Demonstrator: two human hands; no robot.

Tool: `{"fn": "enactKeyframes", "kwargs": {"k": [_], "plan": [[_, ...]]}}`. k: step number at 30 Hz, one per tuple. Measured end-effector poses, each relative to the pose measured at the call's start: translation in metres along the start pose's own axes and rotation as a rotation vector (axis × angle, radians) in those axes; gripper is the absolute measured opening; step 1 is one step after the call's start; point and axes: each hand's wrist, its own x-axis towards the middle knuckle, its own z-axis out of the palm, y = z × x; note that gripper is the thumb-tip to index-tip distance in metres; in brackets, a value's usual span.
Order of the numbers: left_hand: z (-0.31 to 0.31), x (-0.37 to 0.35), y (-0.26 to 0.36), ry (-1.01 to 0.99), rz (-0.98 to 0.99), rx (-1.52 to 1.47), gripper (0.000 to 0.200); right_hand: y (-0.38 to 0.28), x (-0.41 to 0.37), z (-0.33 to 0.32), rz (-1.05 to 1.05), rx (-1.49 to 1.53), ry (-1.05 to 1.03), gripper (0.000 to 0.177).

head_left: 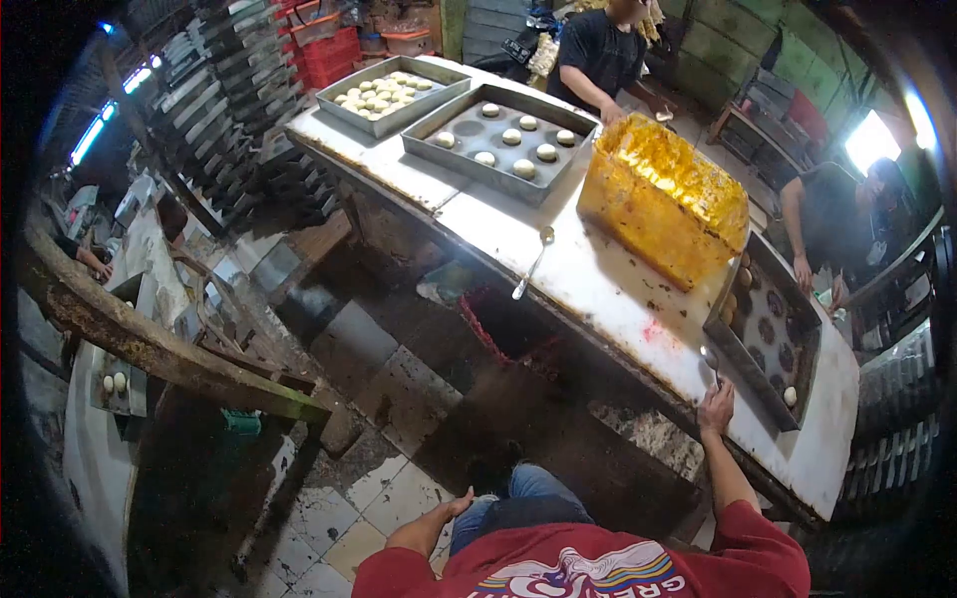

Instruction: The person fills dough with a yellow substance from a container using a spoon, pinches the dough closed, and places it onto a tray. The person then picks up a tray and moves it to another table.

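Observation:
My right hand point(716, 407) is closed around the handle of a metal spoon point(713, 367) at the table's near edge, its bowl over the white tabletop. Beside it on the right is a dark metal baking tray point(768, 389) holding dough balls along its sides and dark round marks on its base. My left hand point(461, 502) hangs low by my thigh, away from the table, its fingers loosely stretched and nothing visible in them. A large yellow tub point(638, 224), smeared inside with a yellow coating, stands on the table ahead. A second spoon point(534, 262) lies left of the tub.
Farther left on the table point(478, 234) stand a tray of spaced dough balls point(411, 143) and a fuller tray point(327, 95). One person point(598, 60) stands behind the tub, another point(832, 214) at the right end. A wooden beam point(150, 344) crosses the left side.

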Motion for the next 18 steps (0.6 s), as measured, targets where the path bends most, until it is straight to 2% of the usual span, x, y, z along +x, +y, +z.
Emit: {"fn": "enactKeyframes", "kwargs": {"k": [1, 2, 4, 5, 6, 7, 9, 10, 11, 12, 13, 15, 16, 17, 18], "plan": [[0.01, -0.044, 0.039, -0.002, 0.043, -0.014, 0.092, 0.001, 0.0, 0.002, 0.007, -0.002, 0.027, 0.031], [0.0, -0.023, 0.028, -0.001, 0.049, -0.013, 0.092, 0.003, -0.001, 0.003, 0.005, -0.001, 0.032, 0.031], [-0.024, 0.001, 0.03, 0.14, 0.018, 0.095, 0.089, 0.005, -0.001, 0.005, -0.007, 0.006, 0.042, 0.028], [-0.051, 0.004, 0.053, 0.293, -0.016, 0.361, 0.082, 0.006, -0.001, 0.006, 0.002, 0.006, 0.047, 0.029], [-0.062, -0.023, 0.091, 0.685, 0.07, 0.545, 0.073, 0.005, 0.0, 0.006, 0.003, 0.013, 0.049, 0.029], [-0.095, -0.046, 0.134, 0.712, 0.266, 0.455, 0.058, 0.002, 0.0, 0.003, -0.012, 0.01, 0.068, 0.029], [-0.138, -0.081, 0.227, 1.182, 0.726, 0.179, 0.03, 0.005, 0.0, 0.005, 0.028, 0.02, 0.024, 0.035], [-0.145, -0.129, 0.288, 1.184, 0.909, 0.119, 0.027, 0.007, -0.003, 0.007, 0.033, 0.017, 0.014, 0.035], [-0.156, -0.155, 0.344, 1.317, 1.093, 0.13, 0.029, 0.009, -0.004, 0.007, 0.027, 0.004, 0.013, 0.035], [-0.135, -0.208, 0.405, 1.351, 1.328, 0.022, 0.033, 0.009, -0.001, 0.007, 0.02, -0.006, 0.016, 0.035], [-0.133, -0.243, 0.455, 1.368, 1.444, 0.139, 0.033, -0.002, 0.0, 0.001, -0.012, 0.013, 0.047, 0.031], [-0.126, -0.281, 0.541, 1.362, 1.401, 0.19, 0.036, -0.003, 0.001, 0.002, 0.028, 0.037, 0.034, 0.031], [-0.116, -0.297, 0.577, 1.312, 1.5, 0.219, 0.036, -0.003, 0.001, 0.001, 0.064, 0.054, 0.023, 0.032], [-0.103, -0.313, 0.611, 1.314, 1.502, 0.32, 0.034, -0.008, 0.002, -0.004, 0.079, 0.043, 0.013, 0.032], [-0.094, -0.319, 0.641, 1.172, 1.583, 0.316, 0.033, -0.011, 0.002, -0.005, 0.069, 0.071, 0.043, 0.031]]}}
